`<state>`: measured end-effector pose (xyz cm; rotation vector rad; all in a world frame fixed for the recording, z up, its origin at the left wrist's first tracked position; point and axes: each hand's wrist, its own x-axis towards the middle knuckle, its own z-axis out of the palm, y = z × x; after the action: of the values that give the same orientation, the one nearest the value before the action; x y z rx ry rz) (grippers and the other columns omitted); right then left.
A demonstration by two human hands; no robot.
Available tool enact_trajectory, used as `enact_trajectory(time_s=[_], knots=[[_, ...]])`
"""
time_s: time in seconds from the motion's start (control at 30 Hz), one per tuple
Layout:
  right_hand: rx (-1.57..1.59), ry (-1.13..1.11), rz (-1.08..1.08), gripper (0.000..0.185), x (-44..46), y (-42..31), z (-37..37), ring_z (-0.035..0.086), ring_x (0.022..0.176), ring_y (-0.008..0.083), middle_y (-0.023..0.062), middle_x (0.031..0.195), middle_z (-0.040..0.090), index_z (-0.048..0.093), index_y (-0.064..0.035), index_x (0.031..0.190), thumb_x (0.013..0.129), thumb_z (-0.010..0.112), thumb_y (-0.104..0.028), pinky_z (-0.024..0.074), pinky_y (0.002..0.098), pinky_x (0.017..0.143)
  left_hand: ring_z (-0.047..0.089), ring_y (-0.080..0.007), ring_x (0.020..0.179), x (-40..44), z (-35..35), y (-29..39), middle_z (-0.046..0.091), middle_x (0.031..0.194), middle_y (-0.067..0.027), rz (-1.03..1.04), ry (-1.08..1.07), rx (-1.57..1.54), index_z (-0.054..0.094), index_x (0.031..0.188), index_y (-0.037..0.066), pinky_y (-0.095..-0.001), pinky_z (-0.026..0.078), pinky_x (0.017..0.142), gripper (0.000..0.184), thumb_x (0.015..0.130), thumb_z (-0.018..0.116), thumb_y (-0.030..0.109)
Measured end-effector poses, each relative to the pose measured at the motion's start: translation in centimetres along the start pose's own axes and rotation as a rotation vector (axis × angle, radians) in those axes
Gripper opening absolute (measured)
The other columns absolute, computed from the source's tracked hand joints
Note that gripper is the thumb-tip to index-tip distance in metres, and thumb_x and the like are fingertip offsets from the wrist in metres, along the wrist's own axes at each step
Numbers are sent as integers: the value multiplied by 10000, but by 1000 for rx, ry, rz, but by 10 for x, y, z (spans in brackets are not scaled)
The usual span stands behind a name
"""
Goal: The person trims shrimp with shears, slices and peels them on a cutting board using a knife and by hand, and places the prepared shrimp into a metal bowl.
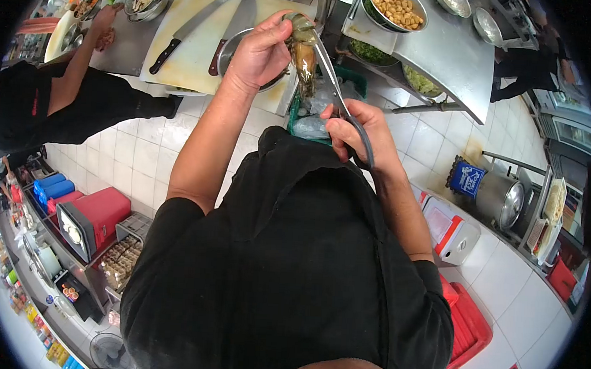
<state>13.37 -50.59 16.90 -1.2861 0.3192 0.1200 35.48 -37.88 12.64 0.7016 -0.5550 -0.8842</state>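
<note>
One prawn [305, 59] hangs lengthwise at the upper middle of the frame, and from where I stand its shell looks slick. The left hand [259, 54] has thumb and fingers pinched on its top end; the right hand [370, 129] has its fingers wrapped round the handles of the scissors [326, 62], whose blades lie along the prawn's right side. Whether they bite into the shell, I can't tell. For a clean cut I'd want that pinch firm but not crushing, since slick shell could slip, and the tips run shallow, aimed well clear of the left thumb. Working over the steel bowl [227, 51], partly hidden behind the left hand, would probably catch drips best.
</note>
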Motion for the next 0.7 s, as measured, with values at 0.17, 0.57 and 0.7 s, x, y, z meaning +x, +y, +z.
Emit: enact_trajectory(time_s=[0.17, 0.57, 0.7], knots=[[26, -11, -34, 215, 7, -3, -1, 519, 467, 70, -14, 610, 564, 659, -20, 970, 905, 720, -216, 403, 226, 439, 629, -205, 1013, 5, 4, 2, 652, 1104, -108, 2, -34, -8, 561, 1219, -2, -356, 500, 909, 422, 970, 619, 334], [116, -36, 6, 204, 9, -18, 4, 503, 443, 82, -9, 588, 549, 642, -19, 963, 920, 706, -207, 401, 237, 417, 633, -180, 1013, 15, -2, 20, 659, 1123, -97, -11, -61, 116, 555, 1242, -3, -349, 509, 895, 397, 971, 621, 280], [78, -5, 24, 205, 8, -18, 3, 502, 445, 82, -7, 596, 552, 644, -18, 966, 921, 704, -210, 399, 240, 413, 641, -174, 1000, 20, -2, 27, 660, 1131, -94, -31, -100, 181, 557, 1249, -5, -339, 517, 894, 413, 957, 645, 274]])
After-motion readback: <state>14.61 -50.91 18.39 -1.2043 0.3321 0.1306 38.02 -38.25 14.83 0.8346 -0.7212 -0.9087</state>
